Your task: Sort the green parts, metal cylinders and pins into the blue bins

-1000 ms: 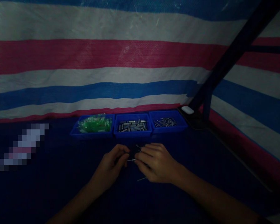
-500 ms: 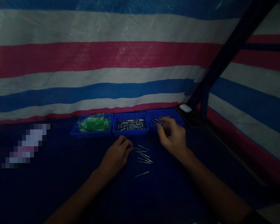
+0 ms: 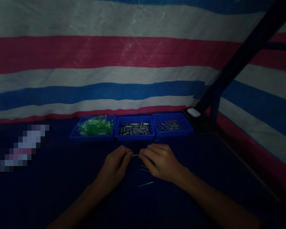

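A thin metal rod (image 3: 136, 155) spans the gap between my hands. My left hand (image 3: 116, 163) is closed, thumb and forefinger pinching its left end. At the rod's right end, the fingers of my right hand (image 3: 160, 162) are pressed together on it. Other thin rods lie on the dark blue table below my right hand, partly covered by it; one rod (image 3: 146, 184), with a thicker right end, lies apart nearer to me. Beyond my hands, a blue tray (image 3: 173, 132) holds many similar rods.
The middle blue tray (image 3: 134, 137) contains short metal pieces (image 3: 133, 128). In the left blue tray (image 3: 92, 138) are green items in clear plastic (image 3: 95, 125). A white rounded case (image 3: 194, 112) sits at the back right. A striped sheet (image 3: 109, 52) hangs behind; a dark slanted post (image 3: 238, 60) stands right.
My right hand has come from the right tray down and left to the rod at my left hand. It now covers part of the loose rods. The view has shifted slightly.
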The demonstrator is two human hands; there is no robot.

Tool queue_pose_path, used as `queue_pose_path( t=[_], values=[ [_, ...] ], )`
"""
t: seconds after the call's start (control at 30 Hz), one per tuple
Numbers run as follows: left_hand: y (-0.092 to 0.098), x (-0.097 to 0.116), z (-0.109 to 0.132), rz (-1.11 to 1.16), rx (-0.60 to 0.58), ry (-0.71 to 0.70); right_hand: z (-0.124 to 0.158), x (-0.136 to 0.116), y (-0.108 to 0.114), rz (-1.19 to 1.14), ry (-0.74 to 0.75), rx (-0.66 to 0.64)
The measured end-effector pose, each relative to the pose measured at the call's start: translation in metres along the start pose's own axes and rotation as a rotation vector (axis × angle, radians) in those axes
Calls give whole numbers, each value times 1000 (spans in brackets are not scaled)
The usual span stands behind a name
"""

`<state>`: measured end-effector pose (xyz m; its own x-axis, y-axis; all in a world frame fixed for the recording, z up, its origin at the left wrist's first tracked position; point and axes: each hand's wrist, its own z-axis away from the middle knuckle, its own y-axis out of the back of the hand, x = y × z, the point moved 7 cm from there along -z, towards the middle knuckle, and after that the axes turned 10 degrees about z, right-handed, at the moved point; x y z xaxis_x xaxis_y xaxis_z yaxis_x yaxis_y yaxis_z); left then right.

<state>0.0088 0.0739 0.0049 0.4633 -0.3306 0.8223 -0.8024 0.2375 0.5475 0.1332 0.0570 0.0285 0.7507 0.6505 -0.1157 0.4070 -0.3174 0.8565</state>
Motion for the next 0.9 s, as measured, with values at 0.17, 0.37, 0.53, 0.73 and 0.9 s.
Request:
queue_pose_path(
  t=[0.17, 0.37, 0.53, 0.73, 0.9],
  values=[
    [2, -1, 3, -15, -4, -17, 0, -2, 2, -29, -11, 24],
    [-17, 0, 5, -237, -128, -133, 12, 43, 54, 125, -296, 478],
    [-26, 7, 5, -407, -142, -224, 23, 99, 53, 277, -740, 374],
    [-24, 3, 4, -463, -133, -131, 8, 55, 16, 60, -497, 125],
    [-10, -4, -1, -454, -31, -78, 2, 11, -7, -136, -171, -69]
  ],
)
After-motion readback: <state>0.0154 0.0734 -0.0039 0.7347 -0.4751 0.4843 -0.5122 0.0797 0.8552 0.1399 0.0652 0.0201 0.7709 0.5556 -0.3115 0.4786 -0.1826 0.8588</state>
